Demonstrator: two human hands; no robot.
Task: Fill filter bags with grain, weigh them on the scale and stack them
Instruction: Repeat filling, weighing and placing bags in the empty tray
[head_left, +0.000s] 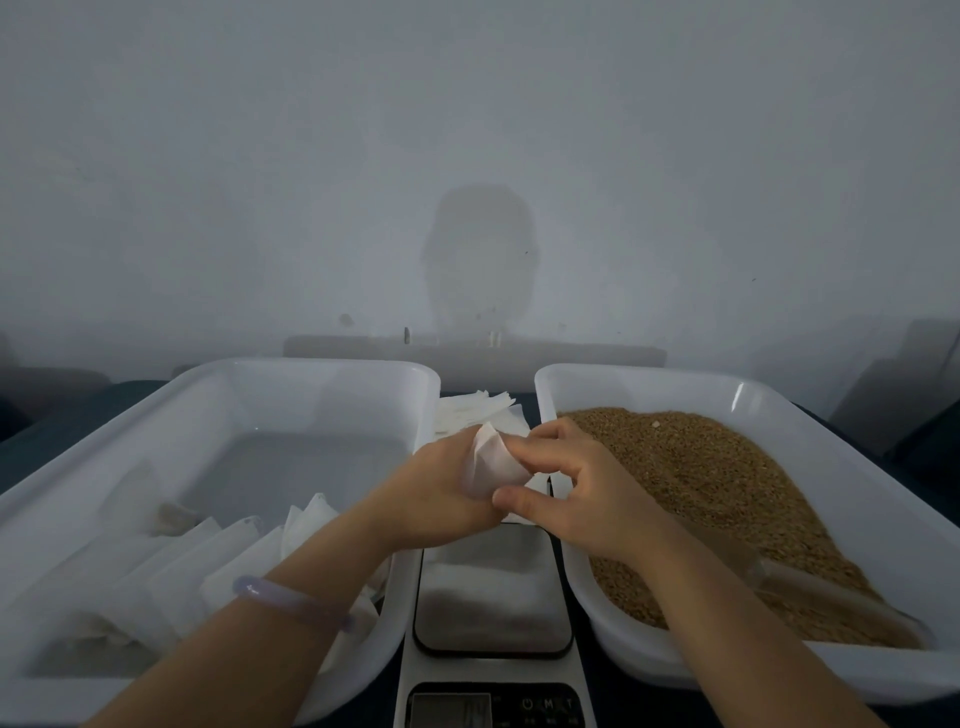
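Above the far end of the scale (492, 587), both hands hold one white filter bag (491, 462). My left hand (436, 493) grips its left side, and my right hand (566, 488) pinches its right side with thumb and fingers. Brown grain (727, 499) fills the white tray (779, 384) on the right. The white tray (218, 374) on the left holds several white filter bags (208, 566) lying stacked in its near half. A pile of flat empty bags (478, 410) lies between the trays, behind the hands.
A clear scoop (821, 587) lies in the grain near my right forearm. The scale's display and buttons (498, 706) sit at the bottom edge. A plain wall rises right behind the trays. A bracelet (291, 603) circles my left wrist.
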